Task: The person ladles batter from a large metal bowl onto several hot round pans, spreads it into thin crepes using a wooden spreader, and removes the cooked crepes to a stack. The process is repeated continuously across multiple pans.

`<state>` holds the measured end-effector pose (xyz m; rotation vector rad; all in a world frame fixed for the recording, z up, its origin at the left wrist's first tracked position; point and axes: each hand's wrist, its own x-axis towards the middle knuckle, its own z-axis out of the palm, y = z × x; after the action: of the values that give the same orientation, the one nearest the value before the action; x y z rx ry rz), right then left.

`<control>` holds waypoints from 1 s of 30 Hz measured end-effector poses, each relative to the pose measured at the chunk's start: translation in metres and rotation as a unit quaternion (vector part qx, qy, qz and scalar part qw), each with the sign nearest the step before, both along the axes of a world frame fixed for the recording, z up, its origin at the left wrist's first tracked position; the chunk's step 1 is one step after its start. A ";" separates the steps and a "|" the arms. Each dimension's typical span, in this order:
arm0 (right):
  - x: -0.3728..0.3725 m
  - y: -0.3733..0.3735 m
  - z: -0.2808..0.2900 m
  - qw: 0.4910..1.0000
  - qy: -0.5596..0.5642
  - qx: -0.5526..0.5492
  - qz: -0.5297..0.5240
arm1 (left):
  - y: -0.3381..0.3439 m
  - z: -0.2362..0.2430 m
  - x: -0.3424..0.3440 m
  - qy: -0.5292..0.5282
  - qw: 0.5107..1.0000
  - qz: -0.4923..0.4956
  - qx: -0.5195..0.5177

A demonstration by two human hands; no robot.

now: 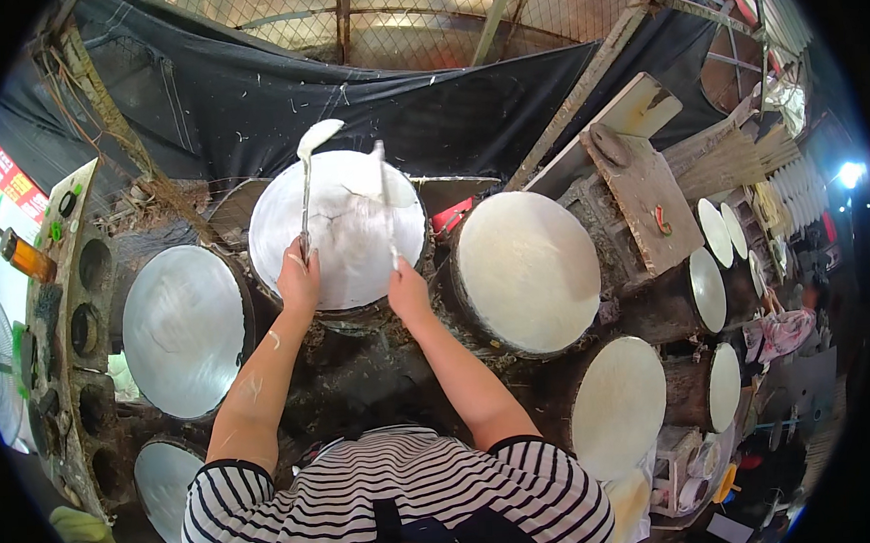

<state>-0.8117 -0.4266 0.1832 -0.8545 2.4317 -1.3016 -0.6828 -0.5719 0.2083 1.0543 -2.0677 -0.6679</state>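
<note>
My left hand (pixel 297 277) grips the long handle of a ladle (pixel 320 133), whose bowl, coated with white batter, is raised over the far rim of a round flat pan (pixel 277 220) in the centre. My right hand (pixel 407 290) grips a slender white-coated tool (pixel 387 206), blurred by motion, that extends forward over the same pan’s right half. The pan’s surface is whitish and streaked. Beside it are a pale, coated round pan (pixel 528 267) on the right and a greyer one (pixel 180 331) on the left.
More round pans (pixel 616 409) stand at lower right and lower left. A propped board (pixel 641 199) is at upper right. Perforated blocks and a panel (pixel 91 286) line the left, with an amber bottle (pixel 29 258). A dark tarp (pixel 233 96) and metal posts stand behind.
</note>
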 end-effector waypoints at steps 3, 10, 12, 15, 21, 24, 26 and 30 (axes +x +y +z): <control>-0.006 0.002 -0.010 1.000 -0.013 0.003 -0.020 | -0.001 0.001 0.002 0.078 0.994 -0.012 0.079; -0.020 -0.025 0.008 0.999 0.026 0.005 0.041 | 0.021 0.030 0.022 0.172 0.946 0.007 0.274; -0.024 -0.024 0.007 0.998 0.030 0.040 0.027 | 0.029 0.036 0.029 0.212 0.920 0.009 0.329; -0.029 -0.037 -0.005 0.995 -0.001 0.088 0.047 | 0.040 0.043 0.035 0.273 0.888 -0.001 0.370; -0.015 -0.053 0.009 0.996 0.028 0.038 0.072 | 0.044 0.050 0.052 0.299 0.868 -0.004 0.396; -0.011 -0.044 0.006 0.995 0.004 0.093 0.026 | 0.044 0.050 0.060 0.293 0.861 0.000 0.416; 0.005 -0.052 0.002 0.994 0.010 0.104 0.044 | 0.045 0.048 0.059 0.292 0.867 0.000 0.405; 0.025 -0.066 0.008 0.991 0.000 0.110 0.078 | 0.042 0.046 0.068 0.303 0.863 -0.004 0.405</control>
<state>-0.7868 -0.4926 0.1913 -0.9603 2.3966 -0.9589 -0.6145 -0.5301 0.2548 1.0571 -1.2221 -1.7135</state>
